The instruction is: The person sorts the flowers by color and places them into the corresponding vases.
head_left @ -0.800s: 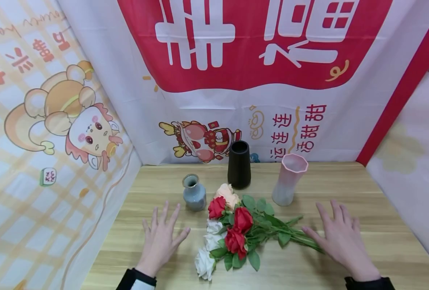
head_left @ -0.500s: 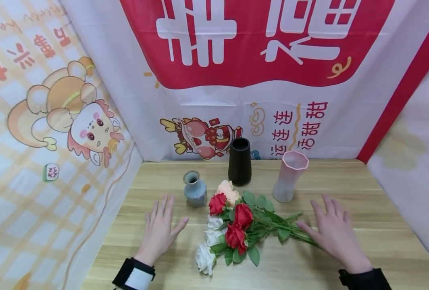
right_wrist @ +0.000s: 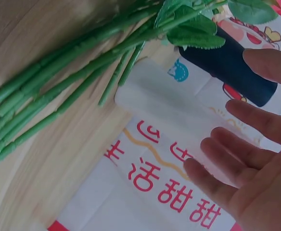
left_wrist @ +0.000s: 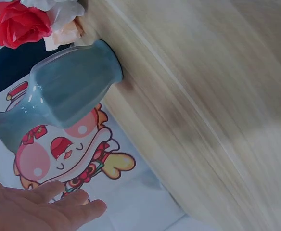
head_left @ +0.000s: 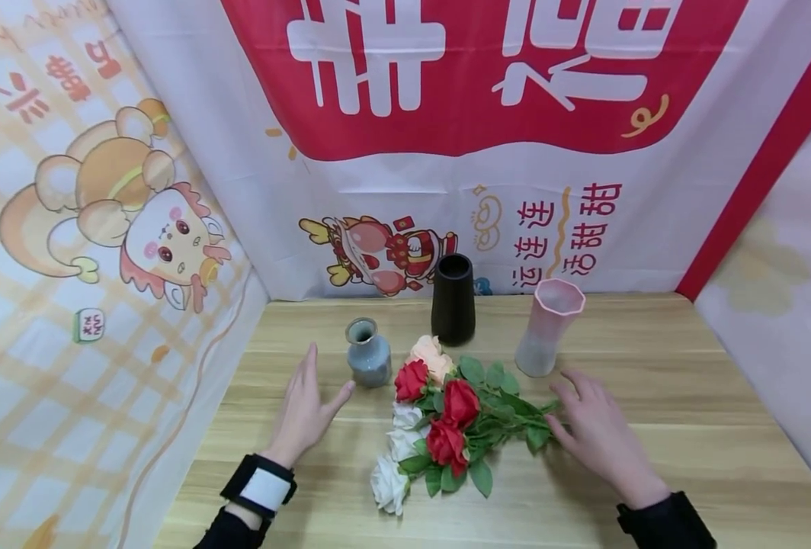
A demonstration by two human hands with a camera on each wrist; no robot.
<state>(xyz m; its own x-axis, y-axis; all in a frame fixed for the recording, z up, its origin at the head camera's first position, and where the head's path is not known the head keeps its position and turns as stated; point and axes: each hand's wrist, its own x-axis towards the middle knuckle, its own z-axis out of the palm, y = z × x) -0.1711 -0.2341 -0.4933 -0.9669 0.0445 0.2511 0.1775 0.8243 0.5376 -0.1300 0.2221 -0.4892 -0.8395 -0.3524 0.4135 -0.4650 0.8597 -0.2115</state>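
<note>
Red roses [head_left: 460, 402], white roses [head_left: 389, 485] and a peach rose [head_left: 432, 359] lie in a bunch on the table, their green stems [right_wrist: 58, 84] pointing right. My right hand [head_left: 599, 432] hovers over the stem ends, which it partly hides in the head view. The right wrist view shows its loosely bent fingers holding nothing. On the other side, my left hand [head_left: 304, 415] is spread beside the small blue-grey vase [head_left: 370, 360], thumb towards it but apart. In the left wrist view, that vase [left_wrist: 73, 82] stands clear of the fingers [left_wrist: 83, 211].
Behind the flowers stands a black vase [head_left: 453, 306]. A pink-and-white vase [head_left: 546, 335] stands at the back right, just beyond the right hand. Printed cloth [head_left: 378, 183] closes off the back and both sides of the wooden table [head_left: 693, 427].
My right hand has moved left and slightly forward over the stems, its fingers less spread. The left hand has moved a little forward and turned, fingers closer together. The camera view has shifted slightly.
</note>
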